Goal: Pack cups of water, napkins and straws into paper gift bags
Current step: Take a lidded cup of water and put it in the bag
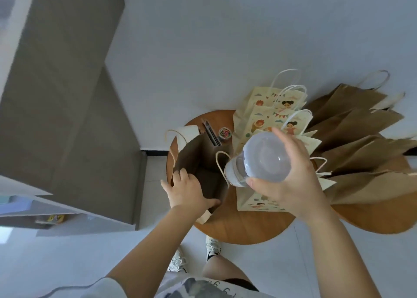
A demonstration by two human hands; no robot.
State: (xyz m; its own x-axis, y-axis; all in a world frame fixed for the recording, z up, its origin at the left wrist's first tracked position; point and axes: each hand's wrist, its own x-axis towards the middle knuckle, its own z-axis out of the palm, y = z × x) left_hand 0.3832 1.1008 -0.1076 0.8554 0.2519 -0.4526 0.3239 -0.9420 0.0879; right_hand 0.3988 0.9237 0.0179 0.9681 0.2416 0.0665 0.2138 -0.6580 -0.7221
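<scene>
At centre frame the right hand wraps a clear, smooth, lidded plastic cup, held tilted just right of the open brown kraft bag. The left hand grips that bag's near rim, with its fingertips hidden inside. Below is a round wooden bench. Cream printed bags and flat kraft bags fan rightward and are cut off at the frame edge. How full the cup is cannot be made out.

Soft even daylight, slightly blurred, wide-angle bending at edges
</scene>
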